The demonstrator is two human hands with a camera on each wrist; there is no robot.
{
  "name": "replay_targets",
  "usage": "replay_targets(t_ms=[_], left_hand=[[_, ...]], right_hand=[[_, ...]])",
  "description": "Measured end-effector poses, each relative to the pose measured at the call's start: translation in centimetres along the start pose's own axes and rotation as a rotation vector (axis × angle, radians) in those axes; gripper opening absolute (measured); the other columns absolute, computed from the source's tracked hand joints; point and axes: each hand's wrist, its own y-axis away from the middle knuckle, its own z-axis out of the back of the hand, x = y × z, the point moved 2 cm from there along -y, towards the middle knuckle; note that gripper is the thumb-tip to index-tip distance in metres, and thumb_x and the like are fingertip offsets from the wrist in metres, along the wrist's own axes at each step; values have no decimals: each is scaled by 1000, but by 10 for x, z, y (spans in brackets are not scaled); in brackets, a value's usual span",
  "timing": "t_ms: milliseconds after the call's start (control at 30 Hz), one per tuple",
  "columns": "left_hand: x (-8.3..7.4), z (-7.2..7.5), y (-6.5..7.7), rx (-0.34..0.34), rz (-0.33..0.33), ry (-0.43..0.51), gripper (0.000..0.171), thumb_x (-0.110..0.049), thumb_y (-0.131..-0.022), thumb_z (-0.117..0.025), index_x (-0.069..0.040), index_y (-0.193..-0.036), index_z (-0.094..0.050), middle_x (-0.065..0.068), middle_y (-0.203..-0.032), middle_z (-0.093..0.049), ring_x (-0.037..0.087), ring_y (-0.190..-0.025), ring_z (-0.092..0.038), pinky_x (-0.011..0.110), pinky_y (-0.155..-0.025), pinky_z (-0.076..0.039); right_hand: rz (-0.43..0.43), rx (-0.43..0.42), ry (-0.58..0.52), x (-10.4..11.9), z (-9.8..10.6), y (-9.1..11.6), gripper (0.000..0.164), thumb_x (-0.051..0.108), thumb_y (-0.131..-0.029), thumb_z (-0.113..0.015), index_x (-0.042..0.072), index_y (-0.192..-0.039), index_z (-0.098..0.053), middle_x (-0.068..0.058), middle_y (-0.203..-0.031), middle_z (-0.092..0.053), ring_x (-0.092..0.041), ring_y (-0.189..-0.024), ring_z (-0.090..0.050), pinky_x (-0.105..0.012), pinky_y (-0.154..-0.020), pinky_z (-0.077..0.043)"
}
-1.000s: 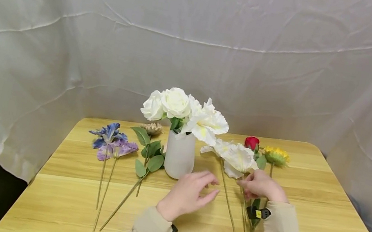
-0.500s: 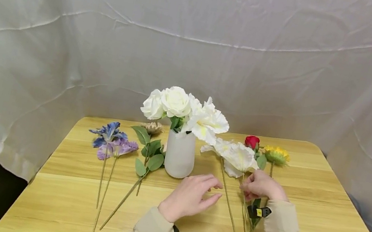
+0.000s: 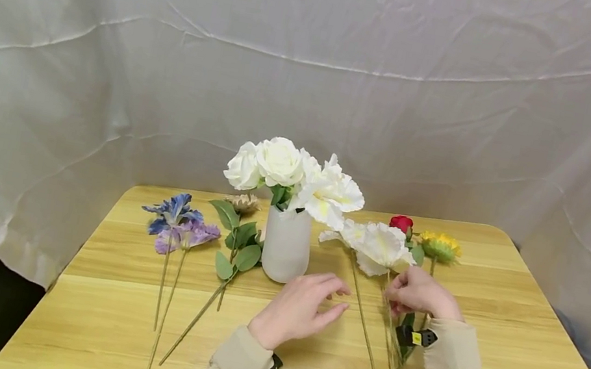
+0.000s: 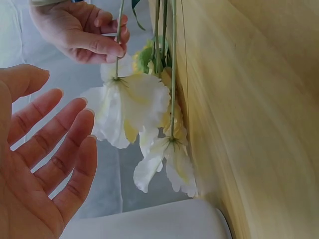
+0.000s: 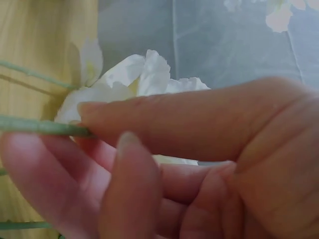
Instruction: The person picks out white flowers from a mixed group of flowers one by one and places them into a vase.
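My right hand [image 3: 423, 293] pinches the green stem [image 5: 45, 126] of a white iris [image 3: 383, 250] just below its bloom, between thumb and fingers. In the left wrist view that bloom [image 4: 132, 107] hangs below the pinching fingers. A second white iris [image 3: 334, 239] lies close behind it, its stem on the table. My left hand [image 3: 299, 309], fingers loosely bent and holding nothing, is in front of the white vase [image 3: 286, 252]. White roses [image 3: 279, 162] and another white iris [image 3: 329, 194] stand in the vase.
Right of the vase lie a red rose [image 3: 400, 223] and a yellow sunflower [image 3: 440, 245]. To its left are a blue flower [image 3: 173, 212], a purple flower [image 3: 188, 235], a beige flower [image 3: 243, 203] and a leafy stem [image 3: 223, 271]. A grey curtain [image 3: 344, 107] surrounds the wooden table [image 3: 93, 320].
My right hand has shifted slightly up and right, and the pinched iris's bloom has lifted a little with it. My left hand has moved only slightly; the vase has stayed put.
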Motion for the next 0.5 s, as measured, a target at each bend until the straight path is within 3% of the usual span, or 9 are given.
replay_targets(t_ms=[333,500], left_hand=[[4,6,1,-10,31,20,25,-30,-93,-57,-14,-112,-62,-5,-103,-66,6,-85,-60,14,-75,-48],[6,9,1,-28,36,32,24,-27,-93,-58,-13,-112,-63,-4,-105,-66,9,-87,-62,16,-79,-49]], right_hand=[[53,-116,-34,9,8,6,16,11,-88,-61,-4,-85,-65,-9,-66,-65,-24,-61,-62,-35,-58,-53],[104,-197,1,16,13,10,17,13,-90,-60,-1,-82,-64,-9,-65,-65,-18,-57,-59,-30,-54,-49]])
